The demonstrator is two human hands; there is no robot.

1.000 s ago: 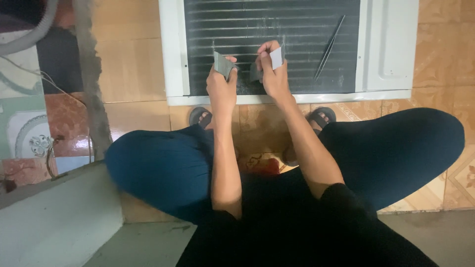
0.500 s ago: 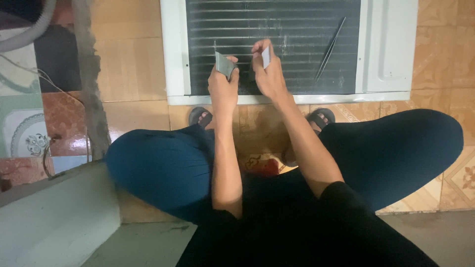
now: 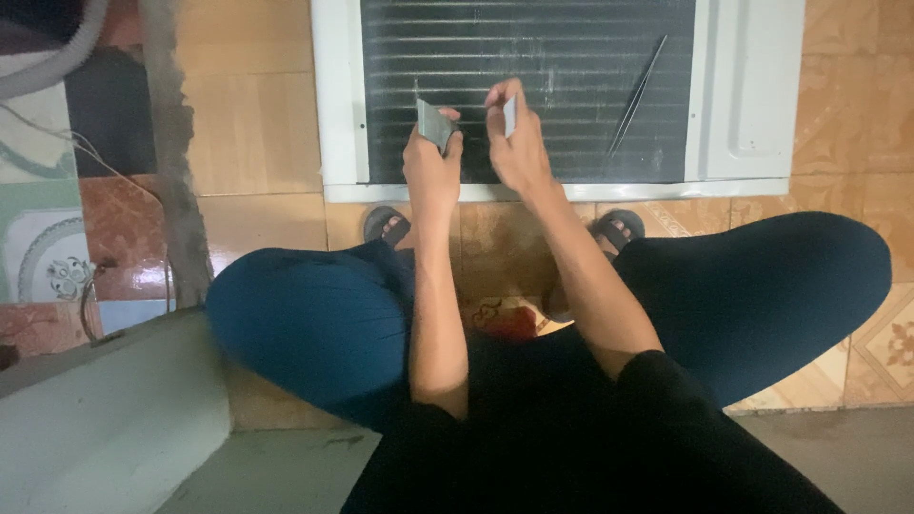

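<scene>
- Hands are held out over an air conditioner unit (image 3: 752, 95) that is laid flat on a tiled floor (image 3: 257, 124), its dark finned grille (image 3: 571, 57) turned upward.
- A small grey folded piece (image 3: 434, 125), possibly a card or a pad, is gripped in the left hand (image 3: 430, 167), with the fingers closed around it just above the grille.
- A thin white strip (image 3: 509, 115) is pinched between the thumb and fingertips of the right hand (image 3: 519, 148), close beside the grey piece but apart from it.
- A long thin metal tool (image 3: 636, 95), like tweezers, is seen lying slantwise on the grille, to the right of both hands and untouched.
- Knees in dark blue trousers (image 3: 314, 324) are spread to either side of the arms, and sandalled feet (image 3: 386, 227) are planted against the unit's white frame.
- A pale grey box (image 3: 105, 419) is seen at the lower left, with a thin wire (image 3: 57, 143) running across the patterned tiles beyond it.
</scene>
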